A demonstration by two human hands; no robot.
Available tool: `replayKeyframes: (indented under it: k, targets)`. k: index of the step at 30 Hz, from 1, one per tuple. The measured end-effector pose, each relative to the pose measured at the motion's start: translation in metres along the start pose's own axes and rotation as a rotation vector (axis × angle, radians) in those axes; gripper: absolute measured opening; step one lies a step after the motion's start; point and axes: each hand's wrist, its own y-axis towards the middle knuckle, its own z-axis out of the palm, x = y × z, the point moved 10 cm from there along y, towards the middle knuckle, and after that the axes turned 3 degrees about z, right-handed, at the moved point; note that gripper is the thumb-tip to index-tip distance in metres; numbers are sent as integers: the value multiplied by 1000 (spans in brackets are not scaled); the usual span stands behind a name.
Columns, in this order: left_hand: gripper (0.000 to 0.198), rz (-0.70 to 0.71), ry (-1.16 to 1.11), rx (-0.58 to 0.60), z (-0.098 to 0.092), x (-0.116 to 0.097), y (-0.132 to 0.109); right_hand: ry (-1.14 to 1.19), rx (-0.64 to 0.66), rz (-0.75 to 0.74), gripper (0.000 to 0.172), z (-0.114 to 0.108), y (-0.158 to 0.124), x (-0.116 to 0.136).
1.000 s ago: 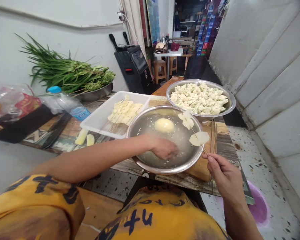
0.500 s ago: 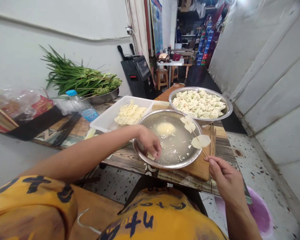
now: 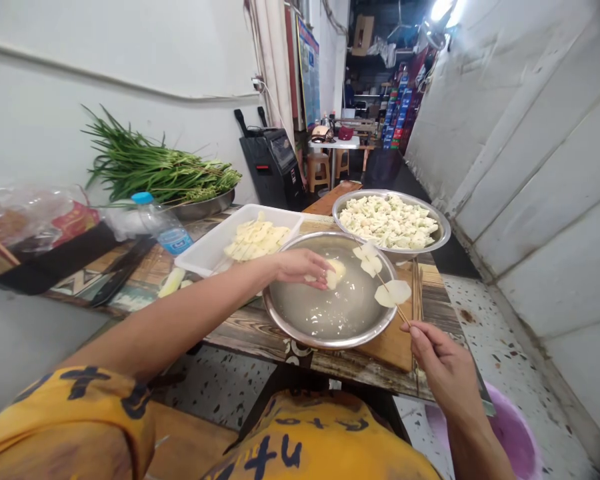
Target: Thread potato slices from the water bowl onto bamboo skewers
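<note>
The near bowl [image 3: 330, 344] and the cauliflower bowl [image 3: 442, 235] are polished steel, smooth and shiny. The skewer [image 3: 391, 298] is thin, pale, matt wood carrying wet, glossy potato slices [image 3: 394, 292], and the cutting board [image 3: 393, 343] under it is matt brown wood. The tray [image 3: 205, 250] is smooth white plastic, the water bottle [image 3: 163, 225] clear glossy plastic.

Wooden worktop [image 3: 245, 328] carries, left to right: water bottle [image 3: 161, 224], white tray [image 3: 200, 257], steel bowl [image 3: 325, 344] – partly over a cutting board [image 3: 393, 347] – and cauliflower bowl [image 3: 444, 231].
</note>
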Motion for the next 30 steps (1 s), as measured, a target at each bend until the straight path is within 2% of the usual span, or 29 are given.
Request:
replayKeyframes:
  k: [7,11,13,18,21,23,25,28,30]
  targets:
    - [25,61,-72,-210,-16,-3,7,-30,-6,-19,37,-1,2,4]
    - [21,186,42,-334,-29,-13,7,-15,3,-8,37,0,2,1]
    - [19,202,107,-370,-32,-16,7,-10,7,-1,38,0,1,-2]
    - [19,153,-11,-373,-32,-15,8,-24,6,8,38,-1,0,-4]
    - [17,53,-23,-285,-23,-11,4,-14,4,4,38,0,0,-2]
    - [18,2,137,-187,-13,-13,-3,-5,4,2,38,0,0,-2]
    - [18,31,471,-118,-4,-25,-14,5,9,4,37,1,0,-3]
    - [16,134,1066,-148,8,-48,-29,6,15,11,36,3,0,-6]
    - [18,139,1327,-150,20,-49,-34,-2,18,11,36,4,1,-6]
